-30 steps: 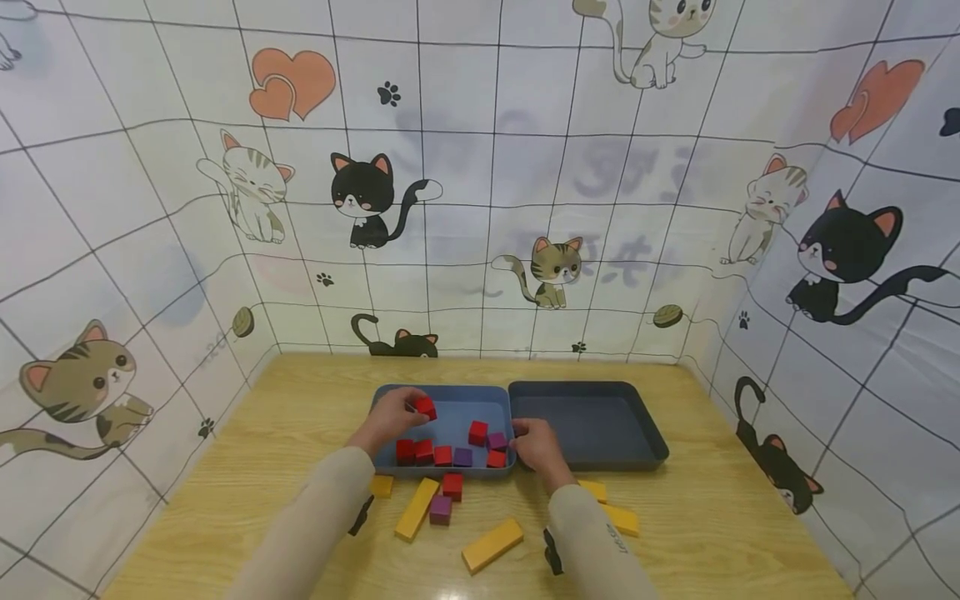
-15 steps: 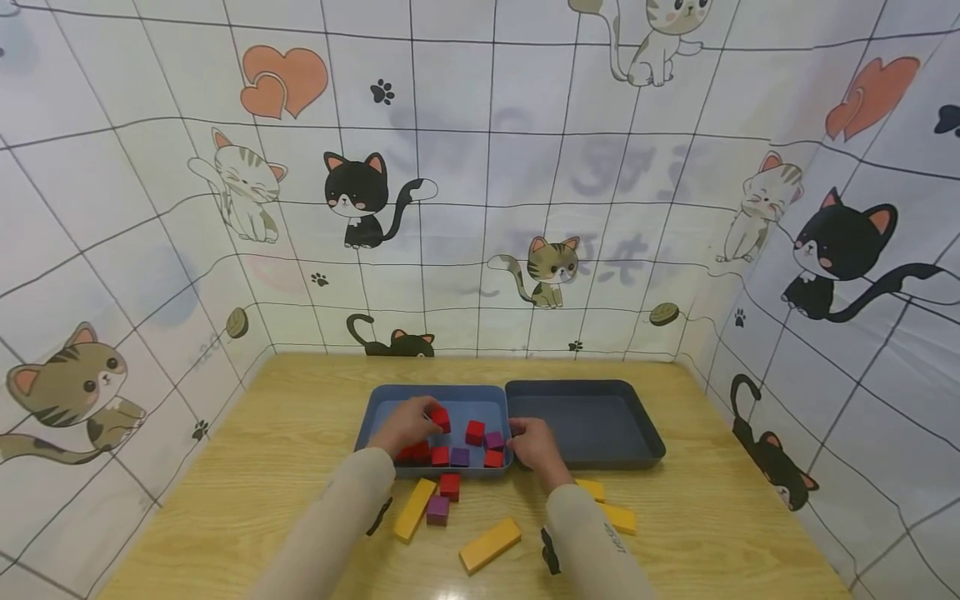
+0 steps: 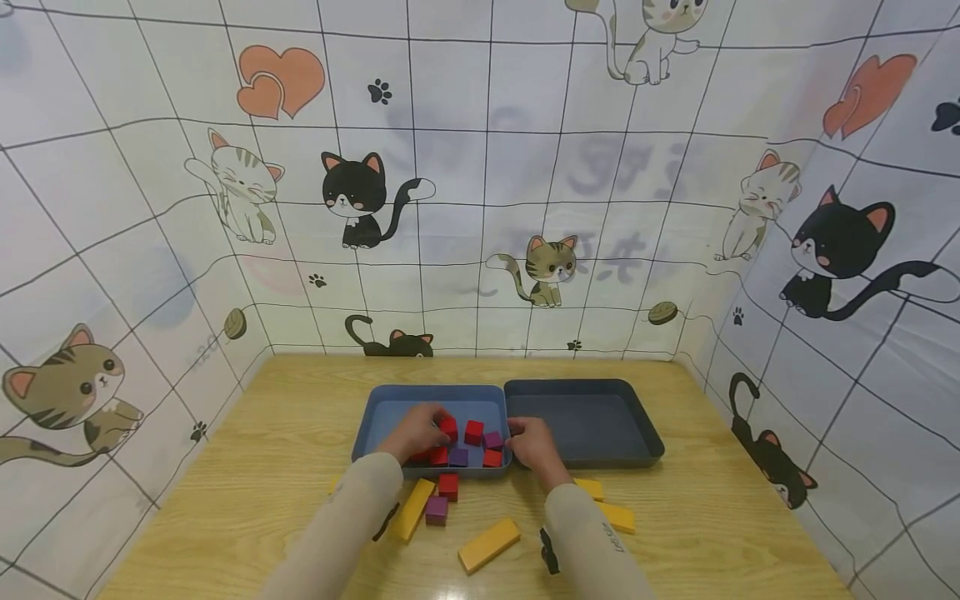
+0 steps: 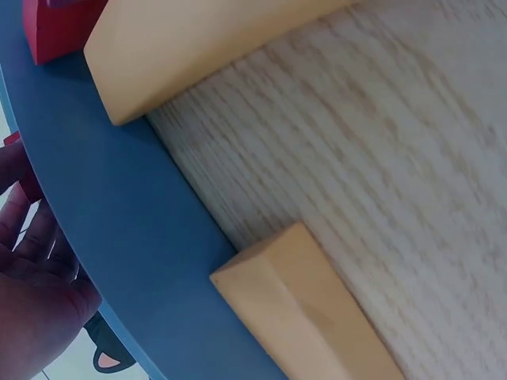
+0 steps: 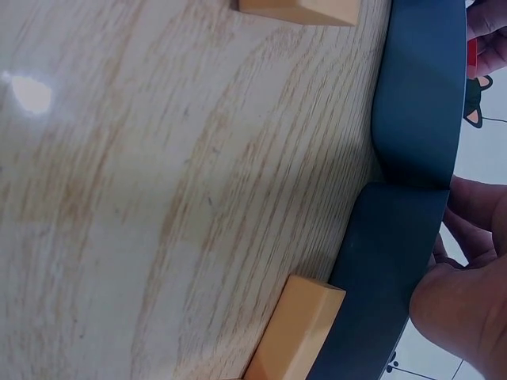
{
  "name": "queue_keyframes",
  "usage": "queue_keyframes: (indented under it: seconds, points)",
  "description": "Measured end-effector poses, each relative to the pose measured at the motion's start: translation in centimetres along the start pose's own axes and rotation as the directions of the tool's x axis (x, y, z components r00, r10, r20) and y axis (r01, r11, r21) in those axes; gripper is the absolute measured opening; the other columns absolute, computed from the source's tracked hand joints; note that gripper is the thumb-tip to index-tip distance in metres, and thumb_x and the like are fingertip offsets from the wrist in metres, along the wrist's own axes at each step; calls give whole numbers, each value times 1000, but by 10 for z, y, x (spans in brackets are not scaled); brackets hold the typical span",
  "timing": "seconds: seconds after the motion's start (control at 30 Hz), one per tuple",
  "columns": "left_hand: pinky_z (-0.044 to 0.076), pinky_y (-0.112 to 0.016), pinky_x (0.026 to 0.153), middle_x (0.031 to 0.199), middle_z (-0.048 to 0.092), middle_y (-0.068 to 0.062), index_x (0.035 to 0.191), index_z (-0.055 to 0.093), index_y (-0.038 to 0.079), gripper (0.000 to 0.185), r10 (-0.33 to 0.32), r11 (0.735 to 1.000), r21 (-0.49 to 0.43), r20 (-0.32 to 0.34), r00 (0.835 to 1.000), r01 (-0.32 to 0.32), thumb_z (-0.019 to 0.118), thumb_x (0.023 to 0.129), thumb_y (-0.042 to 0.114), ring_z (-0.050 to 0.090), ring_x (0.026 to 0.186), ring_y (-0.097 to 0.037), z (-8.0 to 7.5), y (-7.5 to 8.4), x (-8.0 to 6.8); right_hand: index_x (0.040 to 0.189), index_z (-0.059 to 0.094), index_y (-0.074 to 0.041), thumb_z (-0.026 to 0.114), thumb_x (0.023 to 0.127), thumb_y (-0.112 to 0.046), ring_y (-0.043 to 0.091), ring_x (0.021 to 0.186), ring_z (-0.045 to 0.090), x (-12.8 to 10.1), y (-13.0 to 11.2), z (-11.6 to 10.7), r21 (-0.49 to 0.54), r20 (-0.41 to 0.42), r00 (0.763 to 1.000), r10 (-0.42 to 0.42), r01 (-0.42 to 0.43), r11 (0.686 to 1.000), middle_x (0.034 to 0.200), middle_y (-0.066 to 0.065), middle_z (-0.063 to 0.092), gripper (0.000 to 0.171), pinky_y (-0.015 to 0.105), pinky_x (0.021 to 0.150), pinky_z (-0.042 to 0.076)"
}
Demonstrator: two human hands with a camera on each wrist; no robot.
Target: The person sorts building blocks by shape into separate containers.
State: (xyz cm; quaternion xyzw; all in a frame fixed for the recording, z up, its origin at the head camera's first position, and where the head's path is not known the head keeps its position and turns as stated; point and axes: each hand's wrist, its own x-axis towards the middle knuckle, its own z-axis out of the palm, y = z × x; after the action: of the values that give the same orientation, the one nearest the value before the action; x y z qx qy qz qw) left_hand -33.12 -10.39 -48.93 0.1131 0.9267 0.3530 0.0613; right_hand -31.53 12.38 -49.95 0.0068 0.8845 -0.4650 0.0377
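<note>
We see the left hand (image 3: pixel 418 429) pinching a red cube (image 3: pixel 448 427) between thumb and fingers, within the blue tray (image 3: pixel 381 412), just left of another red cube (image 3: pixel 474 432); we cannot tell whether the pinched cube touches the tray floor. The right hand (image 3: pixel 531 442) is by the right wall of that tray, where it meets the dark grey tray (image 3: pixel 585 417); its fingers look bent, but we cannot tell whether they pinch the rim or only rest there. Judging by its small size and crisp edges, we expect the cube to be light, stiff and hard to damage, perhaps a little slick on its flat faces. We would take it by two opposite upright faces, a bit above the middle, keeping our fingertips clear of the purple cube (image 3: pixel 458 457) and the other pieces along the near wall. A squeeze across the corners might let it twist, so flat fingertip contact seems the better hold. The trays look rigid but light enough to slide if bumped, so a steadying touch on the rim would suit them. Nearer us on the table (image 3: pixel 697 533), a long yellow block (image 3: pixel 489 546) would probably be best held across its narrow width.
</note>
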Motion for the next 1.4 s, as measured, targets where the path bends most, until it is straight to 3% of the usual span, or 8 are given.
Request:
queue_keyframes:
  seconds: [0.43, 1.07, 1.4]
  points:
    - [50, -50, 91, 115, 64, -19, 125, 63, -1, 41, -42, 998, -52, -5, 999, 42, 72, 89, 15, 60, 103, -34, -9, 1, -9, 130, 61, 6, 65, 88, 6, 38, 115, 58, -3, -2, 0, 8, 16, 1000, 7, -7, 1000, 120, 22, 65, 42, 46, 89, 53]
    - [53, -45, 88, 121, 62, -21, 126, 63, 2, 38, 1, 997, -75, -26, 1000, -2, 71, 91, 14, 60, 105, -31, -42, -4, -26, 130, 61, 6, 64, 88, 7, 40, 117, 57, -6, -5, -1, 13, 16, 1000, 20, -20, 1000, 121, 24, 64, 42, 45, 89, 53]
    - [51, -46, 90, 118, 64, -15, 126, 64, 3, 36, 26, 995, -91, -84, 996, -33, 70, 91, 13, 59, 107, -30, -61, -15, -37, 130, 61, 6, 65, 89, 5, 39, 118, 56, -3, -3, 0, 4, 16, 1000, 27, -27, 1000, 122, 23, 64, 42, 46, 90, 53]
